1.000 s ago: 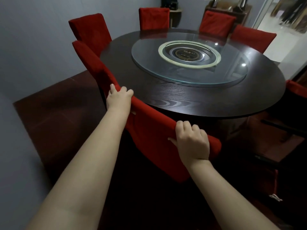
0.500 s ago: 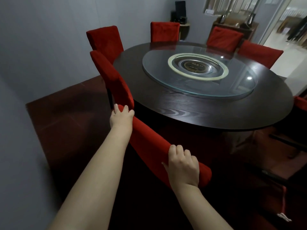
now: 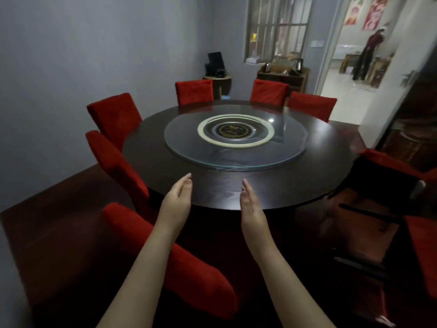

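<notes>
Dark tabletop at 12 o'clock; left hand, right hand open, empty; chair at 7 o'clock, apart.

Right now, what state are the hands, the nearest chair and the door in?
Left hand: open, holding nothing.
Right hand: open, holding nothing.
Nearest red chair: upright, no hand on it, beside the round table.
Door: open.
</notes>
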Demonstrator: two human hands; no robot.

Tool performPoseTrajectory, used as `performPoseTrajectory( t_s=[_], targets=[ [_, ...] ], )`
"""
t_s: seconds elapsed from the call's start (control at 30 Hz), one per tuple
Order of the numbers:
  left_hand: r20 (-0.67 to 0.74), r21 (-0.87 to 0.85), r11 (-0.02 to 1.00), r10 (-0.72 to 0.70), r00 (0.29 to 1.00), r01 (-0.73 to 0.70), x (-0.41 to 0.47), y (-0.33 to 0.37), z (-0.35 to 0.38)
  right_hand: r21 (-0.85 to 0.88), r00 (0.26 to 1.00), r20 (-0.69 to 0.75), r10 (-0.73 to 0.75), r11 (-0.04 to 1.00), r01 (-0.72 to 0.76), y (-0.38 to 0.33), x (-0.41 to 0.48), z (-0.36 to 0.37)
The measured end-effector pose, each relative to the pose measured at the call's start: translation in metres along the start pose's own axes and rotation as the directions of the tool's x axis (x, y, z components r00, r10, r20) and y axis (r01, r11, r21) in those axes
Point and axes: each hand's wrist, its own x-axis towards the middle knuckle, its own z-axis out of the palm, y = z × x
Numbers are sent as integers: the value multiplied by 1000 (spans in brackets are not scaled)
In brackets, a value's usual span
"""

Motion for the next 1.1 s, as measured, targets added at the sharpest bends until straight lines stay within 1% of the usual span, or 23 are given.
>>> performPoseTrajectory(
  t_s=[0.07, 0.13, 0.23, 0.33, 0.43, 0.57, 0.6, 0.63, 0.73, 0.83, 0.9, 0.93, 1.0, 1.07, 1.1],
  targets=[
    [11, -108, 993, 40, 999, -39, -4, 20, 23, 75, 1000, -25, 8, 997, -6, -12, 2, -37],
    [57, -183, 980, 93, 994, -81, -12, 45, 48, 140, 998, -58, 4, 990, 4, -26, -2, -79],
    [128, -327, 939, 152, 980, -103, -28, 77, 85, 198, 991, -132, -7, 980, 33, -44, -10, -139],
    [224, -418, 905, 182, 958, -74, -54, 107, 137, 225, 976, -216, -16, 972, 65, -56, -24, -209],
    [323, -490, 871, 211, 922, -28, -81, 130, 190, 199, 962, -269, -42, 975, 98, -61, -41, -276],
    [392, -535, 845, 237, 889, 11, -122, 157, 268, 177, 933, -358, -34, 979, 103, -59, -68, -366],
    [409, -550, 835, 236, 881, 32, -138, 169, 298, 165, 924, -381, -35, 981, 105, -57, -79, -399],
    [418, -562, 826, 237, 877, 45, -145, 173, 311, 163, 918, -395, -28, 982, 100, -55, -83, -412],
    [462, -579, 812, 247, 852, 79, -183, 194, 378, 152, 898, -440, -15, 984, 91, -51, -109, -483],
    [546, -570, 811, 249, 800, 136, -220, 214, 449, 132, 859, -512, -3, 988, 82, -45, -137, -556],
    [587, -535, 827, 216, 780, 174, -234, 219, 480, 136, 839, -544, 18, 988, 67, -41, -149, -586],
    [619, -535, 818, 207, 758, 213, -245, 223, 502, 126, 821, -571, 24, 990, 59, -38, -157, -607],
    [649, -548, 805, 238, 722, 227, -262, 227, 535, 120, 790, -612, 34, 992, 50, -33, -168, -637],
    [688, -514, 830, 250, 681, 215, -275, 231, 564, 122, 762, -646, 51, 992, 37, -27, -177, -660],
    [718, -496, 834, 237, 654, 242, -279, 234, 579, 120, 745, -664, 54, 992, 35, -23, -180, -672]
  ],
)
